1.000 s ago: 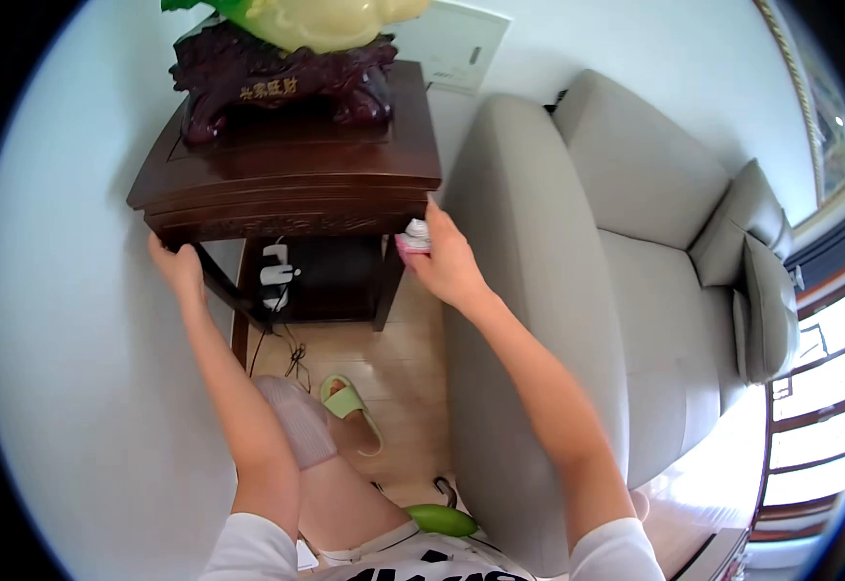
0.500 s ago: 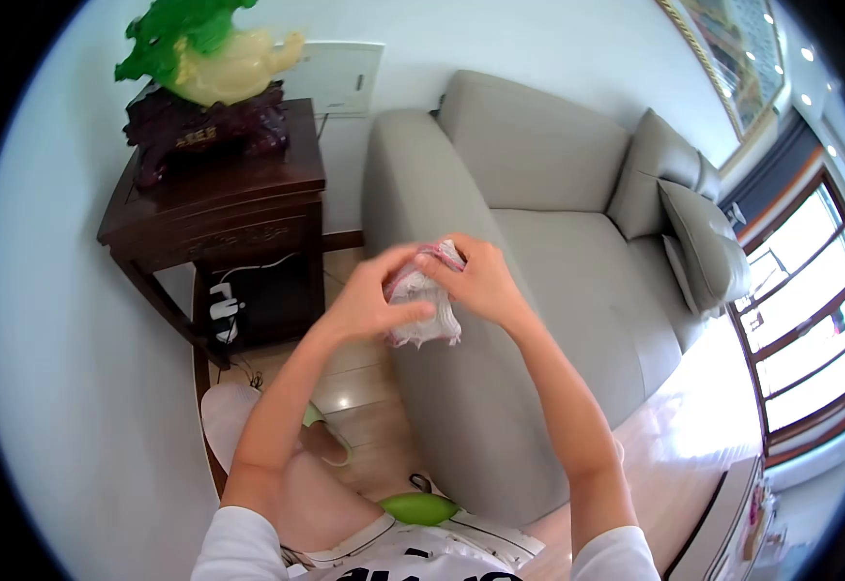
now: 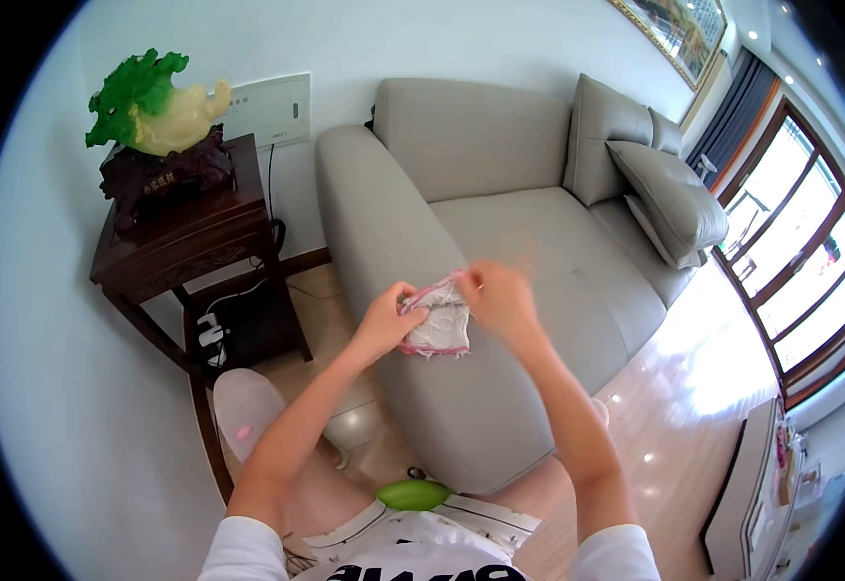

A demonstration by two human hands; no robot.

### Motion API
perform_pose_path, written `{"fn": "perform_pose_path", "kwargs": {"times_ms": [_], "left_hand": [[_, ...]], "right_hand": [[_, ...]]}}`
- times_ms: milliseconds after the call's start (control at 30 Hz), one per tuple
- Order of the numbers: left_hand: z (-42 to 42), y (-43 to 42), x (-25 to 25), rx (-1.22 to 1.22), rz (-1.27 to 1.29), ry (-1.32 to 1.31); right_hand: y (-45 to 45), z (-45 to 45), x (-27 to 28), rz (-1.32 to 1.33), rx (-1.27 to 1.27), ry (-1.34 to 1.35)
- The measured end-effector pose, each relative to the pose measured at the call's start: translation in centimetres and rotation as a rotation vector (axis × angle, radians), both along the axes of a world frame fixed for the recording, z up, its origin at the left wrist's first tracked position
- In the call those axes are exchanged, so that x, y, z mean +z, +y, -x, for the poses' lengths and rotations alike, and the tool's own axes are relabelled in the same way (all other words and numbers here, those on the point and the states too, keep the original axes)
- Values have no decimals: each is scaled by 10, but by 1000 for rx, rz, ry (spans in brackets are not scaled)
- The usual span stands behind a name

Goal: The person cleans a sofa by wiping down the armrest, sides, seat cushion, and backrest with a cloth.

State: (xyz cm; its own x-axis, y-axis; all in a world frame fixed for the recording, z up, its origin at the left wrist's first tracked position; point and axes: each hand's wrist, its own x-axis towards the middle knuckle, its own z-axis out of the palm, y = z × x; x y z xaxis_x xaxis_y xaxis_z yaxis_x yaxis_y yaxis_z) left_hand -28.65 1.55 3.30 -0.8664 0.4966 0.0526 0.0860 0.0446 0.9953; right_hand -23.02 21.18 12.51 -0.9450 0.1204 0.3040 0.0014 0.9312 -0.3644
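Note:
A small white cloth [image 3: 442,329] with pink edging and frayed threads hangs over the sofa's armrest, its lower edge loose. My left hand [image 3: 385,321] is closed on its upper left side, thumb lying across the front. At the upper right corner, the fingers of my right hand [image 3: 500,298] are curled and pinch the pink edge; this hand is partly smeared by motion. Beneath the cloth is the grey armrest [image 3: 369,208]; whether they touch I cannot tell.
On the left, a dark wooden side table [image 3: 185,232] carries a green and cream cabbage ornament [image 3: 166,111]. A white power strip [image 3: 211,334] and cables lie on its lower shelf. Cushions [image 3: 669,198] rest on the sofa seat [image 3: 529,242]. A low cabinet [image 3: 747,484] stands at right.
The cloth has opened out wider between my hands. My right hand has moved right and slightly down, to the cloth's corner. The camera view has shifted, showing more of the sofa.

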Motion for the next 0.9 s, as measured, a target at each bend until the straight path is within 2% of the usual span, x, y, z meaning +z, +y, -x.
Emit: {"fn": "perform_pose_path", "kwargs": {"times_ms": [33,133,200,300,400,500,600,633,733,800,833,900], "left_hand": [[-5,-1,7,-5,12,-27],[-13,-7,25,-50,62,-63],[-7,-13,22,-117,105,-40],[-2,-15,21,-86,222,91],[-2,4,36,49,203,260],[14,26,29,107,260,264],[30,34,20,45,-61,222],[33,35,16,92,-94,216],[45,20,4,199,-163,155],[57,3,3,233,-175,69],[65,-1,3,297,-191,136],[83,-9,6,345,-150,177]], "right_hand": [[-8,-13,-14,-5,116,-26],[-32,-40,-44,-29,200,236],[-30,-53,-45,-3,193,215],[-21,-62,-41,-30,247,127],[-18,-55,-42,-34,341,137],[-20,-50,-40,-11,367,177],[-18,-56,-37,-1,339,150],[-15,-57,-32,-4,332,132],[-19,-69,5,-78,110,-384],[-29,-66,30,-195,55,-481],[-31,-63,34,-254,27,-531],[-29,-49,7,-264,161,-195]]}}
